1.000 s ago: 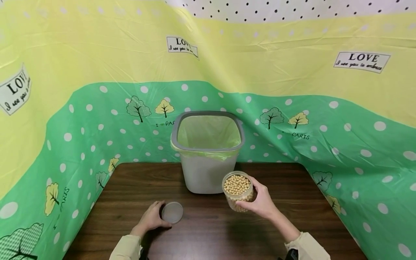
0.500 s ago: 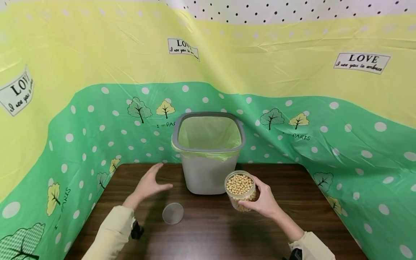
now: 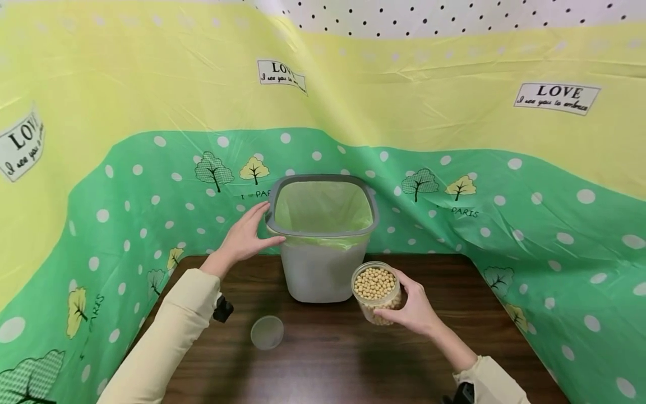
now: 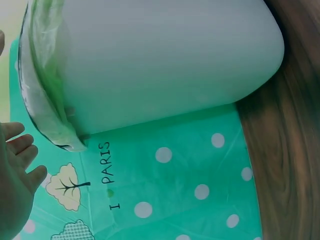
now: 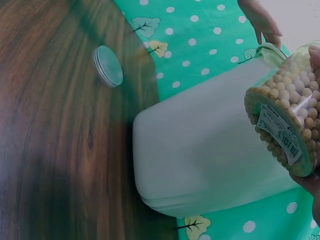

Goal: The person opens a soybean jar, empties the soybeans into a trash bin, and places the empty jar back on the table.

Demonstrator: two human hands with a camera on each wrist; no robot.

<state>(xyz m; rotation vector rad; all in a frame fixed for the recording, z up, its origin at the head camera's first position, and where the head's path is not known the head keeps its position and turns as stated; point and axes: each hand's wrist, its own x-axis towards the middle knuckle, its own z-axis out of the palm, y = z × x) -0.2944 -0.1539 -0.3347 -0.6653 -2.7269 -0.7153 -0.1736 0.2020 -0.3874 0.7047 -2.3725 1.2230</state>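
My right hand (image 3: 411,307) grips an uncapped clear jar (image 3: 373,289) full of round tan beans, thumb on one side and fingers round the other. In the head view the jar is tilted a little, in front of the bin's lower right corner. The right wrist view shows the jar's base with a white label (image 5: 280,131). My left hand (image 3: 247,234) is at the left rim of a pale grey waste bin (image 3: 323,272), fingers and thumb spread apart. Inside the bin hangs a green liner bag (image 3: 323,202), folded out under the grey rim ring (image 3: 323,232).
The jar's round translucent lid (image 3: 267,332) lies on the dark wood table (image 3: 323,359), in front of the bin to the left. A green and yellow printed curtain (image 3: 151,185) surrounds the table at the back and sides.
My left hand has let go of the lid, leaving it on the table, and moved up and forward to the bin's left rim. The jar in my right hand has shifted slightly right.
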